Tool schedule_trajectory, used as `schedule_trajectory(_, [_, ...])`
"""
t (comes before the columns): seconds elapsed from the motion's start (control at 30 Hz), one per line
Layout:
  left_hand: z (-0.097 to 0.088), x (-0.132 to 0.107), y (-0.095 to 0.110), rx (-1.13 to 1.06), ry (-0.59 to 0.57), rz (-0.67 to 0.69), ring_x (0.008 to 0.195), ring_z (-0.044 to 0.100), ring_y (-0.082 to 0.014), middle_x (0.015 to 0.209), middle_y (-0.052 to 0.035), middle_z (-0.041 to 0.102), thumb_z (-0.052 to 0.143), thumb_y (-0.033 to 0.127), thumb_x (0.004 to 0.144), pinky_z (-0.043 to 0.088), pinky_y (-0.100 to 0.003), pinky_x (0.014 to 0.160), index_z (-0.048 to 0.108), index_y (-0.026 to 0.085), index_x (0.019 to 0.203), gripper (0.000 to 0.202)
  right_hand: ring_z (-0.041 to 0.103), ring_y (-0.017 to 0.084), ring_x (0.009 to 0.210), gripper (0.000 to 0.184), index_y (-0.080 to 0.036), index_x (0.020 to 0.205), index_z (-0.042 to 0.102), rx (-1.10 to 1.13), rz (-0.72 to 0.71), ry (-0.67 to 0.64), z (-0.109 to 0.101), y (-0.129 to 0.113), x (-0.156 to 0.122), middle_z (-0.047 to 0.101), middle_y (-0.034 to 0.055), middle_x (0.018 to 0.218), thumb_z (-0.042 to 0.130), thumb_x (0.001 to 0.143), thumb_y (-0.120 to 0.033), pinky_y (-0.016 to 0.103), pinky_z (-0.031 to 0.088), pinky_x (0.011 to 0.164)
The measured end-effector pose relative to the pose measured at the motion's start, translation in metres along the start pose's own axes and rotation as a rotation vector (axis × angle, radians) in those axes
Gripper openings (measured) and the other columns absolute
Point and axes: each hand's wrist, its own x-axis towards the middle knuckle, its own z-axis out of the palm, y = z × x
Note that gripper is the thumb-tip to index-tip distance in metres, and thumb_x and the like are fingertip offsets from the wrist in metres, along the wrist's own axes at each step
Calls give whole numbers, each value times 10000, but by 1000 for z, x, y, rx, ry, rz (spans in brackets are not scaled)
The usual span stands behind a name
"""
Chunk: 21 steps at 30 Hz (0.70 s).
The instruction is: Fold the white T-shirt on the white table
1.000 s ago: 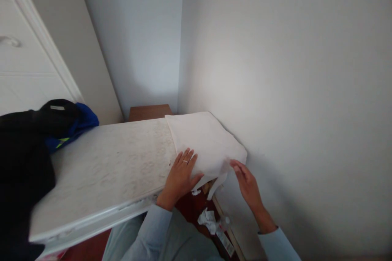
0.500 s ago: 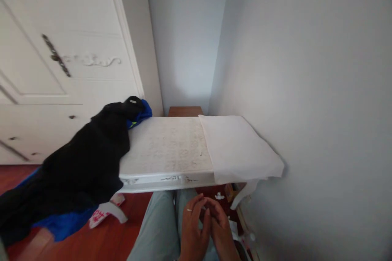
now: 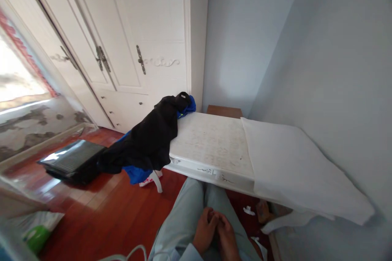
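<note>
My left hand (image 3: 206, 230) and my right hand (image 3: 227, 236) rest together on my lap at the bottom of the view, fingers curled and pressed against each other, with nothing visible in them. In front of them stands a white table (image 3: 211, 144). A folded white cloth (image 3: 288, 163) lies on its right end beside the wall. A black and blue garment (image 3: 147, 138) hangs over the table's left end, drooping toward the floor.
A white wardrobe (image 3: 128, 40) fills the left wall. A dark flat case (image 3: 70, 163) lies on the red wooden floor (image 3: 101, 216). Paper scraps (image 3: 249, 211) lie under the table. A green and white bag (image 3: 35, 232) is at the lower left.
My hands left the white cloth and came down together onto my lap. The view has swung left and back, bringing the wardrobe, floor and dark case into sight.
</note>
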Motion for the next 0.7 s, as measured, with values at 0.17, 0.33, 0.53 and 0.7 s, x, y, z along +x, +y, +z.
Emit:
schedule_trajectory(0.17, [-1,5,-1,-75,52,-27,1028,655,-271,1024,-132,703,541,416,784,471,-379,988,614,153,992,343,710,321,981,386,-207,828,719,15,47,-69,5,-9,0,759,101,918,876,586,-463,432,564,881])
schedule_trajectory(0.33, [0,9,-7,-130,45,-8,979,664,-279,973,-127,704,567,504,754,494,-390,942,611,154,982,421,710,319,943,401,-194,821,715,53,51,-39,13,-18,-7,748,99,884,868,567,-464,419,574,822])
schedule_trajectory(0.53, [-1,9,-9,-77,57,-10,1020,667,-276,1020,-132,709,558,490,788,495,-378,965,618,154,1011,407,706,292,903,341,-215,807,708,80,103,-85,20,-28,-14,735,70,850,850,591,-437,406,560,840])
schedule_trajectory(0.7, [0,-3,4,271,92,-18,1257,586,-270,1294,-213,631,482,308,875,415,-395,1118,580,59,1267,474,702,285,813,349,-231,805,731,18,89,-117,16,-24,-12,733,69,823,808,621,-518,421,555,819])
